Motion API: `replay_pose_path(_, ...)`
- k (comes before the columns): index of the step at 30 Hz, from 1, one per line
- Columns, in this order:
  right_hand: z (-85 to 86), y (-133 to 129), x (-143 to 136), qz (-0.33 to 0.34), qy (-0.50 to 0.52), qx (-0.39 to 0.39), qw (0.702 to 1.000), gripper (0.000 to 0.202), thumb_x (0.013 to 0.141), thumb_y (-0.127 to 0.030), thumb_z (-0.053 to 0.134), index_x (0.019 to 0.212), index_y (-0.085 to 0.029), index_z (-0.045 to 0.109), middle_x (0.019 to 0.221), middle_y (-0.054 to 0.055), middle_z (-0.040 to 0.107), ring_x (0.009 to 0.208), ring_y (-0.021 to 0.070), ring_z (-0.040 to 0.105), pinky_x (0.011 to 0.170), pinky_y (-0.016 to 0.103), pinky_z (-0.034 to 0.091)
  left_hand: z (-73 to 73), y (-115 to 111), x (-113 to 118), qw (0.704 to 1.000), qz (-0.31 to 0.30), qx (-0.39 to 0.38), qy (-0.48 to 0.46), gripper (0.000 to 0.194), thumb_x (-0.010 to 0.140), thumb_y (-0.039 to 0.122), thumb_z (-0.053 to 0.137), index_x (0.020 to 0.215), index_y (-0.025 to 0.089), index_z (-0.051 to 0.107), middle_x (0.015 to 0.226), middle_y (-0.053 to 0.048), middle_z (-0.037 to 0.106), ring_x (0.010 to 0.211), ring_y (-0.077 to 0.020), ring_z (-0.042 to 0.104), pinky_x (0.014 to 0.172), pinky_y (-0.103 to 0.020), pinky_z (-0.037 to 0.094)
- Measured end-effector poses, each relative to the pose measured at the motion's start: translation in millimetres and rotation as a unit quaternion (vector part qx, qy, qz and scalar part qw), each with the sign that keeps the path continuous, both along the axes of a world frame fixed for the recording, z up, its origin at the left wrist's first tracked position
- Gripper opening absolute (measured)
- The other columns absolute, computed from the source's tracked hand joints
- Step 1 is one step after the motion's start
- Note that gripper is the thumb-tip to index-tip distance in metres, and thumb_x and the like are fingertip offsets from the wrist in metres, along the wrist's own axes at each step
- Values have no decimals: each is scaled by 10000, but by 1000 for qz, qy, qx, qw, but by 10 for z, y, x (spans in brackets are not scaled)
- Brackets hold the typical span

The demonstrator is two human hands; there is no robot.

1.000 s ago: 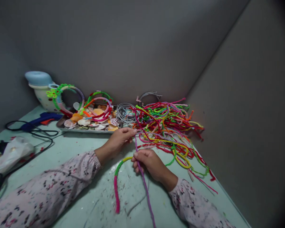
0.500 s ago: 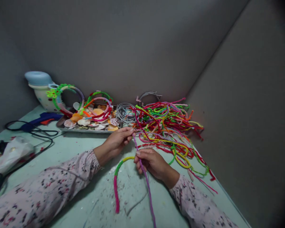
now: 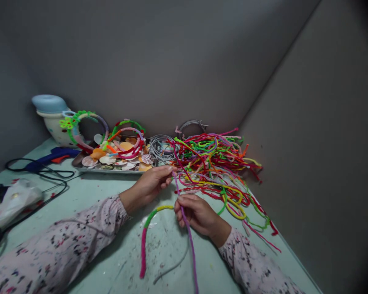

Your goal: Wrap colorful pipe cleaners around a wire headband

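A purple pipe cleaner [image 3: 189,239] runs from the fingertips of my left hand [image 3: 153,183] down through my right hand [image 3: 199,213] and hangs toward the table's front. My left hand pinches its upper end. My right hand is closed around the pipe cleaner and also around a bent grey wire. One side of that wire is wrapped in pink, green and yellow pipe cleaner [image 3: 144,237] and curves down to the left. Its bare grey end [image 3: 171,267] curves below my right hand. Where the purple strand meets the wire is hidden by my right fingers.
A metal tray [image 3: 119,171] of shells [image 3: 127,157] holds wrapped hoops [image 3: 130,130]. Coiled grey wire [image 3: 162,145] lies beside a tangled heap of pipe cleaners [image 3: 214,151]. Left are a blue-lidded container [image 3: 53,122], a blue tool [image 3: 47,157], a black cable [image 3: 59,185] and a plastic bag [image 3: 21,196].
The wrapped wire has turned slightly, its pink end and bare end both swinging left. Both hands keep their hold, and the purple strand's lower part has shifted a little left.
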State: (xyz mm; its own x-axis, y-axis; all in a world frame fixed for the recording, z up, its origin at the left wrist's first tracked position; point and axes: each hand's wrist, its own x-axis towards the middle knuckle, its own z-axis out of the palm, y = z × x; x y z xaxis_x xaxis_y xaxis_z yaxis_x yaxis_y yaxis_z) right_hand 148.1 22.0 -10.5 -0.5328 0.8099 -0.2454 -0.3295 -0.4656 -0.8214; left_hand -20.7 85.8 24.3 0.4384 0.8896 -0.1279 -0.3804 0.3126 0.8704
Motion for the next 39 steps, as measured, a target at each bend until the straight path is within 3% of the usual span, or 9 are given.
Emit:
replay_pose_path(6,24,-2,-20,-17,-24,12,999,300,783,-388,648,744,-92,635,573,25,629,431,89,575,419,177,421,-48,-5,13,1000,-7,-9,28,244,751,342,698,840,118,655,767,-28,594,526,-36,487,421,-136,316)
replay_pose_path(11,32,-27,-65,10,-60,19,998,348,758,-431,660,754,-83,642,592,32,639,439,96,586,407,175,395,-119,5,25,999,-1,5,44,229,710,310,735,807,126,640,659,20,531,501,-33,464,423,-145,291)
replay_pose_path(18,10,-26,-57,20,-61,21,998,343,766,-421,649,735,-80,638,564,28,625,418,103,576,400,188,382,-120,32,17,1000,0,5,27,123,730,208,686,777,109,628,730,-16,567,510,-26,439,411,-127,286)
replay_pose_path(23,11,-52,-35,43,-51,26,997,340,780,-415,644,735,-77,636,557,24,615,420,103,578,396,182,373,-101,30,9,999,-32,-13,-6,100,745,191,668,803,118,631,732,-19,567,517,-33,453,421,-121,316)
replay_pose_path(31,45,-37,-68,-16,-25,43,999,333,790,-439,643,853,-113,641,670,22,641,476,82,582,408,164,390,-44,-88,73,998,-50,-20,-22,128,735,205,695,813,110,660,715,-4,561,516,-29,456,432,-134,320)
replay_pose_path(39,44,-42,-104,-38,-43,26,998,386,775,-476,637,800,-90,639,629,43,647,459,101,596,391,171,387,-101,-67,70,1000,-5,-12,7,193,696,232,744,830,121,662,663,24,525,496,-21,430,451,-134,317)
